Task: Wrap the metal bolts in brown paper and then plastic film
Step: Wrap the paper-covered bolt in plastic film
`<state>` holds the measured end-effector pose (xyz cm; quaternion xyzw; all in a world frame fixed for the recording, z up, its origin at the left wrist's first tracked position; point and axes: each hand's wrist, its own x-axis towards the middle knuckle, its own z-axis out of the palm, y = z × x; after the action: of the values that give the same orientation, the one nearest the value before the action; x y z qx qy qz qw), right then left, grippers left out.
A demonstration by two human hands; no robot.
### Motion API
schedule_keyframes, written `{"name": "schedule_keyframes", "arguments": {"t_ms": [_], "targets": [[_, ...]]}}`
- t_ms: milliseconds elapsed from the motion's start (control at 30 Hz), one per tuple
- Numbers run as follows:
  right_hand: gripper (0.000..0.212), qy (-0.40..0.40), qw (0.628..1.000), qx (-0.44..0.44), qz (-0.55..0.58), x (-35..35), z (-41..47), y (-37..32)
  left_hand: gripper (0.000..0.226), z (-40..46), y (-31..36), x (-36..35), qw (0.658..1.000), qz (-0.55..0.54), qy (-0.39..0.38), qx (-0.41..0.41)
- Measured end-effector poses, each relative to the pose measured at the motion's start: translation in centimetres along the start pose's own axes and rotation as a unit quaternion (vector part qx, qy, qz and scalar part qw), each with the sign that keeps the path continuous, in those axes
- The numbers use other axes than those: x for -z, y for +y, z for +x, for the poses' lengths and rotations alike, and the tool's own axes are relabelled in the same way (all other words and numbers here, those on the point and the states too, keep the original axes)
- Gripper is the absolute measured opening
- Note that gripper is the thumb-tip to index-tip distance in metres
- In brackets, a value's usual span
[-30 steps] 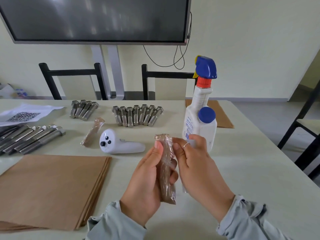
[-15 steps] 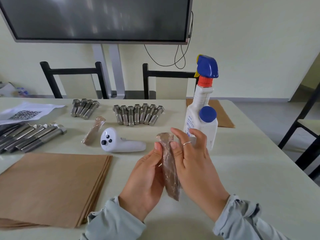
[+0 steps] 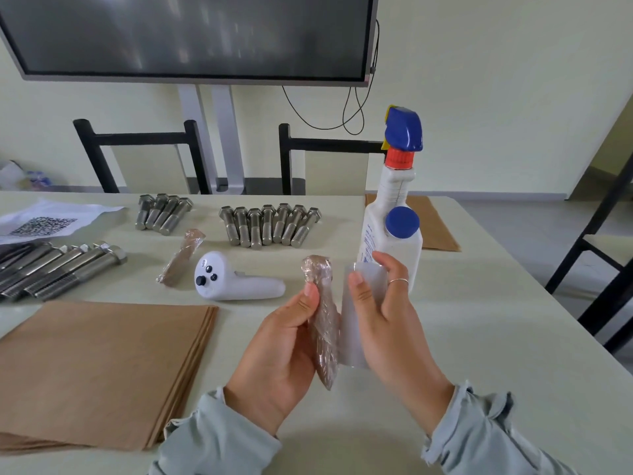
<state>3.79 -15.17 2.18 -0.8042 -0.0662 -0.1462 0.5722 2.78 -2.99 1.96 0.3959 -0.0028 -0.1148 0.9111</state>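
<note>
Since half a second ago, a film roll (image 3: pixel 356 317) has come into the right hand (image 3: pixel 387 323), which had its fingers flat against the wrapped bolt (image 3: pixel 323 323); the two hands now sit slightly apart.

Taking the spray bottle (image 3: pixel 394 231) as landmark, the table (image 3: pixel 479 337) carries it near its far right side. Behind the bottle, beyond the table, a screen (image 3: pixel 191 32) hangs on a stand, with two black chairs (image 3: pixel 137 142) below it. Far left of the bottle and nearer the camera lies a stack of brown paper (image 3: pixel 99 368). Another brown sheet (image 3: pixel 438 228) lies just behind and right of the bottle. Far left of the bottle lie long bolts (image 3: pixel 61 269) in a row, with a printed sheet (image 3: pixel 48 224) behind them. Left of the bottle, a row of seven short bolts (image 3: pixel 270 224) lies on the table, and four more (image 3: pixel 162 212) farther left. A white controller (image 3: pixel 233 281) lies left of the bottle and slightly nearer, with a finished wrap (image 3: pixel 181 257) just beyond it.

In front of the bottle, the left hand (image 3: pixel 284 351) holds the wrapped bolt upright above the table, thumb and fingers (image 3: pixel 310 294) clamped round it. The bolt is covered in brown paper and film. The right hand's fingers curl round the film roll, which touches the bolt's right side. A ring (image 3: pixel 399 281) sits on one right finger.
</note>
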Motion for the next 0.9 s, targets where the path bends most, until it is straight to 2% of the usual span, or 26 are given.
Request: {"name": "schedule_keyframes", "arguments": {"t_ms": [133, 367, 567, 767, 900], "targets": [[0.070, 0.009, 0.990, 0.058, -0.127, 0.3, 0.2, -0.3, 0.028, -0.1, 0.2, 0.2, 0.999, 0.002, 0.031, 0.006], [0.064, 0.048, 0.959, 0.107, -0.258, -0.2, -0.1, -0.3, 0.036, -0.1, -0.3, 0.0, 0.999, 0.008, 0.014, 0.043], [0.065, 0.032, 0.969, 0.071, -0.233, -0.2, 0.0, 0.2, 0.037, -0.1, -0.9, -0.5, 0.996, 0.039, 0.040, 0.063], [0.068, -0.001, 0.988, 0.065, -0.141, 0.2, 0.2, 0.0, 0.019, -0.1, -0.8, -0.2, 0.998, 0.004, 0.054, 0.025], [0.067, -0.004, 0.983, 0.069, -0.172, 0.3, 0.5, 0.0, 0.030, 0.0, -0.8, 0.1, 0.998, 0.014, 0.058, 0.022]]}}
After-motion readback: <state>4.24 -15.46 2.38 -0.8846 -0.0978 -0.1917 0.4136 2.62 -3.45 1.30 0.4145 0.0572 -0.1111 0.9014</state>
